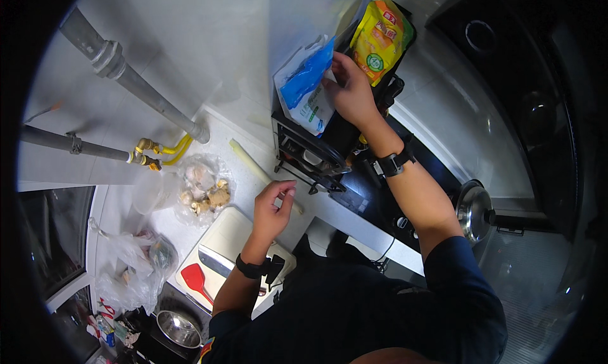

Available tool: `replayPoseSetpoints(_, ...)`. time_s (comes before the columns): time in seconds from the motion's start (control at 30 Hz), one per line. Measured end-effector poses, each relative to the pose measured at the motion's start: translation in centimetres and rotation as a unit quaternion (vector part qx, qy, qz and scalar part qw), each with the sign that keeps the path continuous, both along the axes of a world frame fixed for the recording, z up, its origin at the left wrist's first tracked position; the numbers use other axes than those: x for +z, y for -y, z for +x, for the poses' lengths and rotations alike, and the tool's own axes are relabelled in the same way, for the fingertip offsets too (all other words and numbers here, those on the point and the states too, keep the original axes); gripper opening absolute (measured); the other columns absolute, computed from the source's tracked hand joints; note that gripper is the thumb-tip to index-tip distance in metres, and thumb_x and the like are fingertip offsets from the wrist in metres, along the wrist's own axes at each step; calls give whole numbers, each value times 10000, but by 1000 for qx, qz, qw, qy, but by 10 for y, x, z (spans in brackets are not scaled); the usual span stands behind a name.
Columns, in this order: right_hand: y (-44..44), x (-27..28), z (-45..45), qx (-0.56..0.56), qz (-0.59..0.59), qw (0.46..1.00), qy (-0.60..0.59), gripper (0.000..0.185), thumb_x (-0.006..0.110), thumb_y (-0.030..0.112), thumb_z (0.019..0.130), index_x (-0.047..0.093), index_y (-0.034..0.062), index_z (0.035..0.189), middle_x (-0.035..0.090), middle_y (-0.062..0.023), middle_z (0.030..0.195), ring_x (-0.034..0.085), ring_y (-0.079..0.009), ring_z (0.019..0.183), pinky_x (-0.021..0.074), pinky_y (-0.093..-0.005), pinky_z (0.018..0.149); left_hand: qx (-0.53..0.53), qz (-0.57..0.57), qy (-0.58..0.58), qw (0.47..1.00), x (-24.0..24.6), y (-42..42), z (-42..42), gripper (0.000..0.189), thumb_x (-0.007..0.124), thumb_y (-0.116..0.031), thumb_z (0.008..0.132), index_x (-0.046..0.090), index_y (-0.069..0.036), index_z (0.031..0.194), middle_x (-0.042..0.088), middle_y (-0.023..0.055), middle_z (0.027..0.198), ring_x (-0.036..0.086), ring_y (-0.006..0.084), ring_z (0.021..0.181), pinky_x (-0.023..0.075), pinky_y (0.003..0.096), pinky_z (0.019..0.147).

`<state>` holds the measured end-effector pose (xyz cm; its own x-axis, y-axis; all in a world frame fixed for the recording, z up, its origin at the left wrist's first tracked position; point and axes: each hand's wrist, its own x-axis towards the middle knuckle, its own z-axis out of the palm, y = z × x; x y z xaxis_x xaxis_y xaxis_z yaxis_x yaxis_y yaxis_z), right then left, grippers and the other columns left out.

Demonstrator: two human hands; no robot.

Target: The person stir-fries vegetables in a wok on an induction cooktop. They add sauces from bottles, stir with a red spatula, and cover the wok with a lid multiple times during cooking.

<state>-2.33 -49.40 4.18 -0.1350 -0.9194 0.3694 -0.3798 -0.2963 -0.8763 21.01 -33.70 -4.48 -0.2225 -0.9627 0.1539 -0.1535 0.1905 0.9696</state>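
My right hand is at the right edge of a blue and white plastic packet standing on a black rack; its fingertips are partly behind the packet, so a grip cannot be confirmed. A yellow spouted pouch stands beside it. My left hand is held in the air over the counter, fingers curled and apart, holding nothing. Below it, a pale green stalk lies on the counter. A red spatula and a knife lie on a cream cutting board.
Ginger and garlic lie on a clear plastic bag, near yellow hoses. Another plastic bag and a metal bowl are at the lower left. A lidded pot sits right of the black cooktop.
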Motion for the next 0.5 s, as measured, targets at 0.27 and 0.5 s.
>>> replayPoseSetpoints(0.27, -64, 9, -17, -114, -23, 989, -92, 409, 701, 27, 802, 589, 21, 1195, 627, -164, 1125, 628, -313, 1051, 494, -355, 894, 3, 16, -8, 1000, 0, -4, 2, 205, 628, 12, 879, 673, -27, 1076, 679, 83, 873, 616, 151, 705, 495, 261, 656)
replayPoseSetpoints(0.5, -93, 9, -18, -119, -42, 984, -122, 386, 694, 8, 801, 604, 38, 1175, 634, -161, 1117, 623, -324, 1055, 480, -353, 916, -10, 18, -17, 1000, 1, -10, -8, 228, 623, 4, 888, 655, -36, 1110, 685, 75, 875, 606, 131, 710, 491, 257, 644)
